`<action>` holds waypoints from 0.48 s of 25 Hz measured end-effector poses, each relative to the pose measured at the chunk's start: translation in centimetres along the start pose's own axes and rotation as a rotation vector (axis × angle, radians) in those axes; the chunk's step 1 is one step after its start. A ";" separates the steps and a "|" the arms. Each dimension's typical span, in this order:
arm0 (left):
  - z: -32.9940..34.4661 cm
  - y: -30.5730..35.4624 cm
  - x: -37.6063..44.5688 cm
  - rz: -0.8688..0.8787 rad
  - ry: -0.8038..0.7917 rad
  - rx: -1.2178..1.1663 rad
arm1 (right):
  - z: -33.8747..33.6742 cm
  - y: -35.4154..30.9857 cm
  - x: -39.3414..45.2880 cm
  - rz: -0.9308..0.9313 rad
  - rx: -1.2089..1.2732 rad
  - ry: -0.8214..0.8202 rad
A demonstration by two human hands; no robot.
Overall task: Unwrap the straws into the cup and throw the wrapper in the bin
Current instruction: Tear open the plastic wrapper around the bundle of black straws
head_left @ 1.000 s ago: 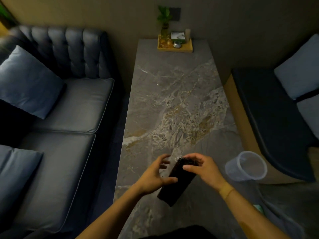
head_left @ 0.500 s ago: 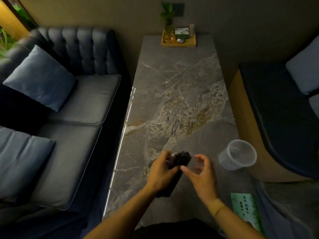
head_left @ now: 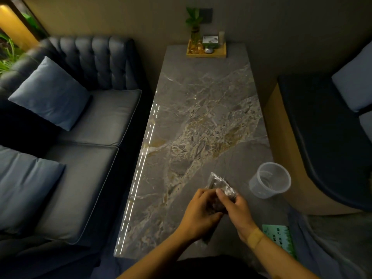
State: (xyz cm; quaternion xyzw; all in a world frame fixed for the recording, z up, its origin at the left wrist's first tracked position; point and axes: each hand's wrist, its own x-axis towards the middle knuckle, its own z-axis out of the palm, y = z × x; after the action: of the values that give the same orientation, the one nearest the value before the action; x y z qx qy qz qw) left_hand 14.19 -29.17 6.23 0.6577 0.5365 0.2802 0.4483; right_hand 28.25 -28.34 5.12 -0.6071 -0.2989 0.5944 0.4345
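A pack of dark straws in a clear crinkled wrapper [head_left: 221,186] is held above the near end of the marble table [head_left: 201,109]. My left hand [head_left: 199,212] grips its lower part from the left. My right hand [head_left: 235,208] pinches the wrapper's upper part from the right. The wrapper's loose top end sticks up beyond my fingers and catches the light. The straws themselves are mostly hidden by both hands. A clear plastic cup [head_left: 269,180] stands upright to the right of my hands, with nothing visible in it. No bin is in view.
A wooden tray [head_left: 206,52] with a small plant and small items sits at the table's far end. A green printed card [head_left: 281,238] lies at the near right corner. A dark sofa [head_left: 84,121] with cushions runs along the left; a bench seat [head_left: 326,141] stands right.
Both hands closed together on the pack and the clear wrapper end now stands up above the fingers. The view also shifted, so table and cup sit slightly differently in frame.
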 end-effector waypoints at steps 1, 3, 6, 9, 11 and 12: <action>-0.5 -0.2 0.0 -0.030 -0.046 -0.017 | -0.5 0.0 0.3 0.000 -0.009 -0.016; -1.7 -0.8 -0.1 -0.071 -0.092 -0.002 | -1.1 -0.1 0.9 0.014 -0.032 -0.056; -3.8 -1.6 -0.2 0.031 -0.009 0.283 | -1.5 -0.3 1.7 0.096 -0.135 -0.161; -5.1 -2.5 0.0 0.270 -0.008 0.633 | -1.4 -0.5 1.8 0.161 -0.147 -0.255; -5.2 -2.5 0.4 0.314 -0.041 0.680 | -1.2 -0.7 1.5 0.187 -0.084 -0.288; -5.2 -2.4 0.6 0.315 -0.044 0.666 | -1.0 -0.8 1.3 0.202 -0.054 -0.302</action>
State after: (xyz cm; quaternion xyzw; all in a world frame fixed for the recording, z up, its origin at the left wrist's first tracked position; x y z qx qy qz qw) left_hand 8.84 -27.07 6.27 0.8480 0.4807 0.1416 0.1725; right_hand 29.51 -27.03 5.13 -0.5492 -0.3143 0.7112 0.3062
